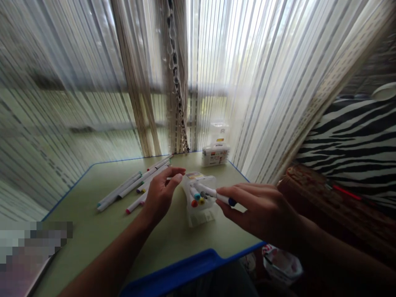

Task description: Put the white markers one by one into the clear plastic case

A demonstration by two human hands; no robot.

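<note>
- Green table [93,231], blue-edged.
- Loose markers [130,187] lay scattered on left part.
- Clear marker case [201,198] stood mid-table, caps showing.
- Second marker box [215,154] sat at far edge by curtain.

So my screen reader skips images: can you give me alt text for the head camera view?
A right hand slides a blue-capped marker into a clear plastic case already holding several markers, while the left hand hovers beside it. More markers lie loose on the green table before a curtained window.
</note>
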